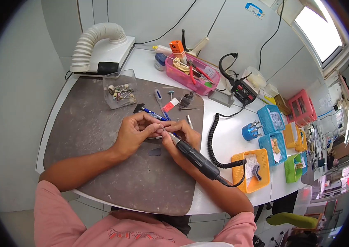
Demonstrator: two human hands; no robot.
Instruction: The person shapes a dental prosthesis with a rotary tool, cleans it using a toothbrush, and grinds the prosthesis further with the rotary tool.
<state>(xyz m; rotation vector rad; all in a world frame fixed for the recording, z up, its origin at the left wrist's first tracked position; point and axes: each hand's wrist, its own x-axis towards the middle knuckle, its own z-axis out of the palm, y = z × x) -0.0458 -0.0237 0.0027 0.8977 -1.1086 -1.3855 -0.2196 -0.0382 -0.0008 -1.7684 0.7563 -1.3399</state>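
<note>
"Where both hands meet above the dark mat (121,177), what is listed?"

"One handpiece (197,159), black body, metal nose, slanting across the right hand (181,135). Nose at upper left, among the fingertips of both hands; tail at lower right, over the right forearm."

"State of the hands?"

"Right: closed about the front of the handpiece, thumb along the metal nose, fingers bent. Left hand (133,131): thumb and fingertips drawn together at the nose's tip. Whether they pinch a small piece there, I cannot tell; too small, partly covered."

"Arms?"

"Two, bare below pink sleeves, elbows out. Left forearm rises from lower left across the mat; right forearm from lower right, beneath the handpiece's tail. Wrists near each other, hands touching or nearly so at the fingertips."

"Attachments?"

"One coiled black cord (210,142), on the white surface (232,138) to the right, running up to a control box (245,91)."

"Near the hands?"

"Blue-handled tools (153,113), just beyond the fingers, partly hidden. One clear container (119,77) of small mounted bits, farther off at the left. One pink basket (191,84) of tools, beyond the mat. One orange basket (265,164), right of the handpiece's tail."
</note>
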